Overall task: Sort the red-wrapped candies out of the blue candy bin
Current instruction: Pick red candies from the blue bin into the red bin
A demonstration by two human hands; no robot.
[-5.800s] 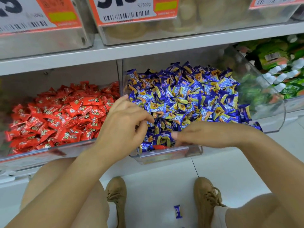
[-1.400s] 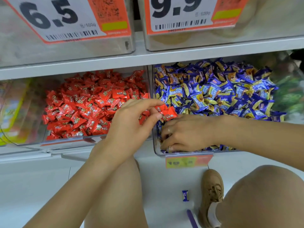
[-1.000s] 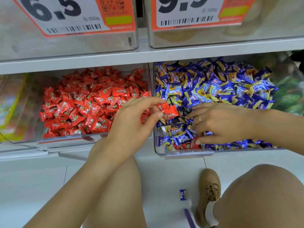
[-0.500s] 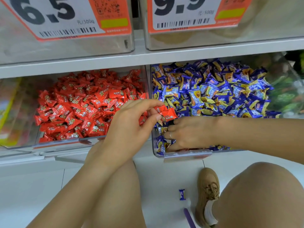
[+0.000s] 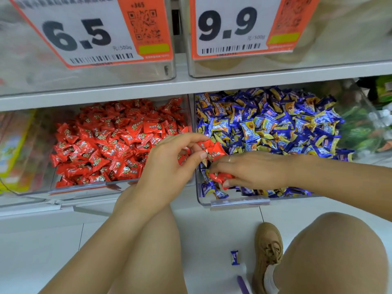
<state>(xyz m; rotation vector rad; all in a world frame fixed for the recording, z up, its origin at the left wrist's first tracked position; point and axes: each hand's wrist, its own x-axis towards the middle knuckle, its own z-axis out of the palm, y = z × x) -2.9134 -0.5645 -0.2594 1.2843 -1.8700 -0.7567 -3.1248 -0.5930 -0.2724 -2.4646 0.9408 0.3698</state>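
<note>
A clear bin point(image 5: 237, 203) on the right holds a heap of blue-and-yellow wrapped candies point(image 5: 273, 128). Left of it, another clear bin point(image 5: 84, 187) is full of red-wrapped candies point(image 5: 110, 143). My left hand point(image 5: 169, 166) hovers over the divide between the bins and holds a few red candies point(image 5: 213, 150) between thumb and fingers. My right hand point(image 5: 252, 169) lies low at the front left of the blue bin and pinches one red candy point(image 5: 220, 177) at its fingertips.
Upper shelf bins carry price tags 6.5 point(image 5: 84, 32) and 9.9 point(image 5: 231, 26). A blue candy point(image 5: 234, 257) lies on the white floor beside my tan shoe point(image 5: 268, 251). My knees fill the lower frame. Green packets point(image 5: 381, 92) sit at far right.
My right hand has drawn a red candy out of the blue pile and now pinches it at the bin's front. My left hand keeps its red candies, nearly still.
</note>
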